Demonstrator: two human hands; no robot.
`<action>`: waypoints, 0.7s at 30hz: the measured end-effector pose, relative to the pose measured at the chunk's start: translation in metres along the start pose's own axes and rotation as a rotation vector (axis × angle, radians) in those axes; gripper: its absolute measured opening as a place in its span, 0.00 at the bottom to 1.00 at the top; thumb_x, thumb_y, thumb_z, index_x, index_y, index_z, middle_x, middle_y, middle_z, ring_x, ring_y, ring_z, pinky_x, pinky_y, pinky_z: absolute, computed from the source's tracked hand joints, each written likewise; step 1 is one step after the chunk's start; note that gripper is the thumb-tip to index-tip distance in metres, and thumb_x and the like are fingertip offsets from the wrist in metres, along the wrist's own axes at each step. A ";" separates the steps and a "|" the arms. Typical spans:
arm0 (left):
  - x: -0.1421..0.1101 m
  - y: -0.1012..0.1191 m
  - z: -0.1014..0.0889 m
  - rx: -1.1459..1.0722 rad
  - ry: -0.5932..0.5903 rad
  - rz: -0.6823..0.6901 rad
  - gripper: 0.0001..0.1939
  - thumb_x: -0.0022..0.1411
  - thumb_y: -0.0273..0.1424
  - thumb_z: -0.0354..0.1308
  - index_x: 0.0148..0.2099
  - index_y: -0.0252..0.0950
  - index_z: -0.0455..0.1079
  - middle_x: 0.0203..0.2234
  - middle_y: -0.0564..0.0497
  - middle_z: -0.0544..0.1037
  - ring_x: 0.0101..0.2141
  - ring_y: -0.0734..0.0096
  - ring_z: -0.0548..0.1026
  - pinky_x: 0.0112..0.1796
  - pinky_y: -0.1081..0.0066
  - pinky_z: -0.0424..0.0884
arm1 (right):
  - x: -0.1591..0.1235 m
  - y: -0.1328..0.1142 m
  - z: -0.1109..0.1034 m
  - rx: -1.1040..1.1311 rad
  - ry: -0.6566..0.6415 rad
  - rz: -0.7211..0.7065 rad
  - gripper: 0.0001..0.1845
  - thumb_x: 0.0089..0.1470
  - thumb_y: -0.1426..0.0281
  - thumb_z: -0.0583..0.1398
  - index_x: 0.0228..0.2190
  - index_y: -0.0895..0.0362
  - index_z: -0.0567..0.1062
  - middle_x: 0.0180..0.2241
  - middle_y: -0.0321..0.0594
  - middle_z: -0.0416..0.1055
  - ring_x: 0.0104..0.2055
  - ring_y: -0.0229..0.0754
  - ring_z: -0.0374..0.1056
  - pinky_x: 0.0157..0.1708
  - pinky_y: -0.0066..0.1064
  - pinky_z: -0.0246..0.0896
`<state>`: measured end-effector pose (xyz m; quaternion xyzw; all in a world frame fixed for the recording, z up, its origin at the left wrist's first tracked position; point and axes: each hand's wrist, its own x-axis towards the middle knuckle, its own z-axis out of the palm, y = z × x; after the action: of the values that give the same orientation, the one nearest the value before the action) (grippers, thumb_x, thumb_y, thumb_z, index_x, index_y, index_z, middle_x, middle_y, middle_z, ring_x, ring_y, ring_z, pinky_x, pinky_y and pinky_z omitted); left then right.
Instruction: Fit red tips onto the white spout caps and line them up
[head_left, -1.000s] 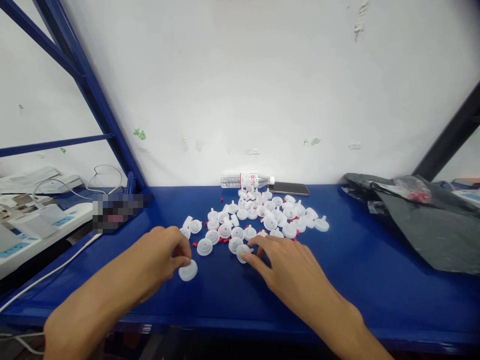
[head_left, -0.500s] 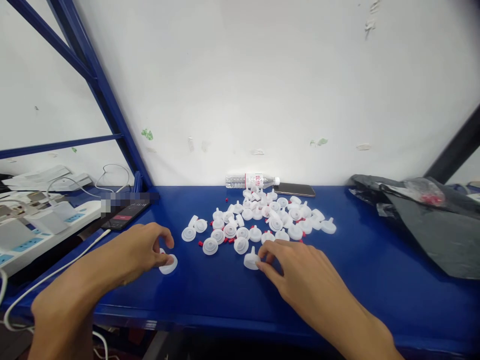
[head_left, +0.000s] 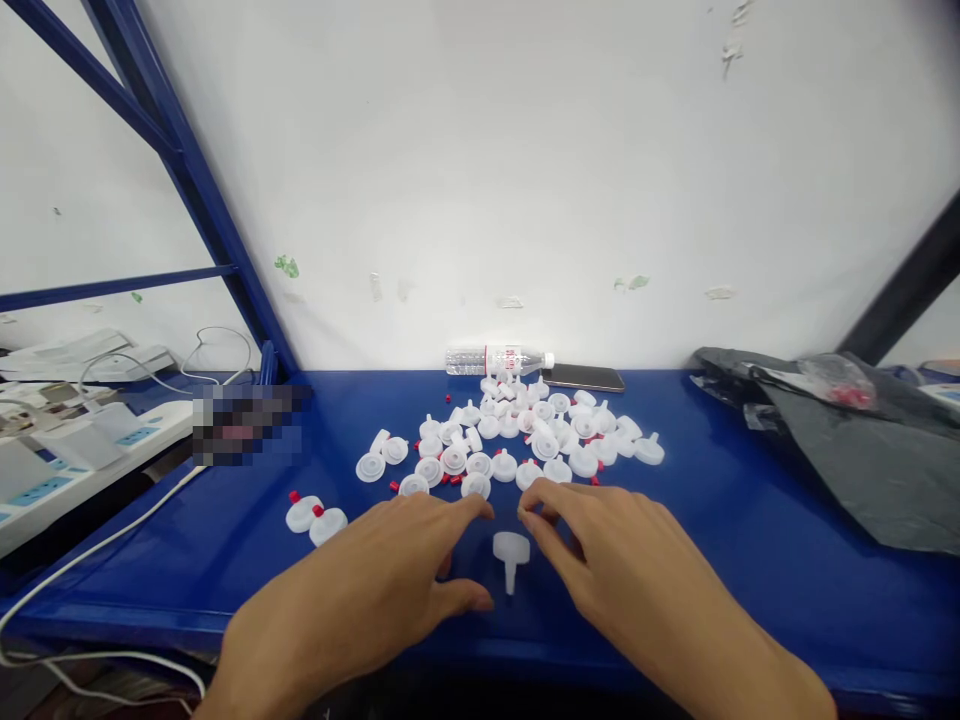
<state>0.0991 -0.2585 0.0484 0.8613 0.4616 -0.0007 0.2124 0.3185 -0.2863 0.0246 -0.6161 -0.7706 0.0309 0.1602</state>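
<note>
A translucent white nozzle cap [head_left: 511,549] sits between my two hands with its spout pointing down. I cannot tell whether it rests on the table or is in the air. My left hand [head_left: 375,575] is just left of it, thumb and fingers spread around a gap, not touching it. My right hand [head_left: 622,560] is close on the right, thumb and fingertips drawn together in a pinch. Anything between those fingertips is hidden. Beyond my left wrist lie two white nozzle caps [head_left: 328,525] with red tips fitted. Several loose nozzle caps [head_left: 503,465] are heaped ahead.
Small red tips [head_left: 448,399] are scattered among the heap on the blue table [head_left: 720,600]. Behind it lie a plastic bottle [head_left: 499,361] and a phone [head_left: 583,377]. A dark grey bag [head_left: 840,460] is at right; a power strip [head_left: 97,455] with white cables is at left.
My left hand has let go of a red-tipped cap at left and moved right, opening. The cap by my right hand has turned from spout up to spout down and come nearer.
</note>
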 end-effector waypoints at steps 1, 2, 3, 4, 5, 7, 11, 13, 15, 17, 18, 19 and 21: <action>0.003 0.004 0.002 -0.005 -0.001 0.020 0.20 0.64 0.46 0.63 0.57 0.55 0.69 0.39 0.57 0.79 0.42 0.60 0.75 0.37 0.66 0.61 | -0.001 0.002 -0.002 -0.028 0.004 0.024 0.10 0.68 0.66 0.55 0.37 0.45 0.77 0.30 0.32 0.81 0.30 0.49 0.77 0.24 0.34 0.41; 0.007 0.008 0.005 -0.009 0.000 0.042 0.21 0.64 0.46 0.63 0.58 0.54 0.68 0.40 0.56 0.78 0.43 0.60 0.75 0.38 0.66 0.61 | -0.001 0.005 -0.004 -0.064 0.010 0.062 0.11 0.68 0.65 0.54 0.38 0.45 0.77 0.30 0.34 0.81 0.30 0.50 0.77 0.24 0.35 0.40; 0.010 0.011 0.007 -0.010 -0.002 0.062 0.22 0.64 0.46 0.63 0.59 0.53 0.67 0.41 0.56 0.78 0.43 0.60 0.75 0.39 0.65 0.61 | -0.001 0.008 -0.006 -0.103 0.018 0.110 0.12 0.68 0.65 0.54 0.39 0.46 0.78 0.30 0.35 0.81 0.30 0.52 0.77 0.24 0.34 0.40; 0.014 0.014 0.009 -0.006 -0.004 0.080 0.22 0.65 0.45 0.63 0.59 0.51 0.67 0.42 0.55 0.78 0.44 0.60 0.75 0.39 0.65 0.61 | 0.000 0.013 -0.008 -0.140 0.025 0.160 0.12 0.68 0.65 0.54 0.39 0.46 0.78 0.31 0.37 0.81 0.31 0.53 0.77 0.24 0.34 0.41; 0.017 0.017 0.011 0.002 -0.007 0.092 0.21 0.66 0.44 0.63 0.58 0.50 0.67 0.43 0.54 0.78 0.44 0.60 0.75 0.39 0.65 0.61 | 0.002 0.019 -0.011 -0.172 0.031 0.207 0.13 0.68 0.65 0.53 0.40 0.46 0.78 0.31 0.39 0.81 0.31 0.54 0.77 0.24 0.34 0.41; 0.023 0.020 0.014 0.022 -0.011 0.105 0.15 0.67 0.42 0.61 0.54 0.46 0.69 0.43 0.53 0.78 0.43 0.60 0.75 0.38 0.64 0.61 | 0.005 0.033 -0.015 -0.211 0.040 0.273 0.13 0.68 0.66 0.53 0.41 0.47 0.79 0.32 0.40 0.82 0.32 0.55 0.77 0.24 0.34 0.44; 0.025 0.018 0.013 0.034 0.011 0.096 0.12 0.67 0.42 0.61 0.49 0.46 0.70 0.42 0.54 0.79 0.43 0.59 0.76 0.37 0.64 0.61 | 0.012 0.059 -0.016 -0.187 0.038 0.266 0.12 0.65 0.68 0.58 0.45 0.47 0.80 0.37 0.41 0.82 0.37 0.54 0.78 0.27 0.34 0.51; 0.024 0.015 0.012 0.037 0.026 0.076 0.13 0.66 0.39 0.62 0.52 0.47 0.70 0.43 0.54 0.79 0.45 0.58 0.76 0.40 0.63 0.63 | 0.014 0.067 -0.014 -0.163 0.045 0.248 0.11 0.63 0.69 0.61 0.45 0.47 0.81 0.39 0.42 0.82 0.40 0.53 0.78 0.29 0.33 0.53; 0.022 0.014 0.011 0.037 0.038 0.075 0.15 0.66 0.36 0.60 0.55 0.48 0.69 0.45 0.54 0.79 0.46 0.58 0.76 0.43 0.62 0.64 | 0.016 0.068 -0.013 -0.148 0.028 0.262 0.10 0.63 0.68 0.62 0.44 0.47 0.81 0.39 0.41 0.82 0.41 0.53 0.77 0.30 0.33 0.54; 0.021 0.013 0.013 0.037 0.058 0.093 0.17 0.66 0.33 0.57 0.57 0.49 0.69 0.46 0.55 0.79 0.47 0.60 0.77 0.45 0.62 0.65 | 0.018 0.067 -0.013 -0.137 -0.011 0.300 0.09 0.63 0.68 0.61 0.44 0.46 0.81 0.37 0.39 0.82 0.41 0.52 0.77 0.30 0.33 0.53; 0.021 0.013 0.014 0.037 0.073 0.107 0.18 0.66 0.31 0.56 0.57 0.49 0.69 0.47 0.55 0.79 0.48 0.60 0.77 0.46 0.62 0.65 | 0.019 0.065 -0.013 -0.137 -0.034 0.317 0.08 0.63 0.68 0.61 0.42 0.46 0.81 0.37 0.38 0.81 0.41 0.52 0.76 0.30 0.33 0.52; 0.021 0.012 0.015 0.037 0.092 0.124 0.18 0.66 0.30 0.54 0.57 0.49 0.69 0.48 0.56 0.79 0.48 0.61 0.77 0.46 0.62 0.65 | 0.020 0.064 -0.013 -0.139 -0.053 0.332 0.07 0.63 0.68 0.62 0.41 0.46 0.81 0.36 0.37 0.81 0.41 0.51 0.76 0.30 0.32 0.52; 0.021 0.013 0.016 0.043 0.122 0.153 0.18 0.66 0.27 0.52 0.56 0.48 0.70 0.50 0.56 0.78 0.49 0.62 0.77 0.47 0.62 0.66 | 0.022 0.063 -0.013 -0.147 -0.076 0.348 0.05 0.62 0.69 0.63 0.37 0.47 0.80 0.36 0.37 0.81 0.40 0.51 0.76 0.30 0.32 0.50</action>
<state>0.1242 -0.2543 0.0340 0.8969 0.4063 0.0581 0.1646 0.3771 -0.2524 0.0256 -0.7484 -0.6582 0.0250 0.0778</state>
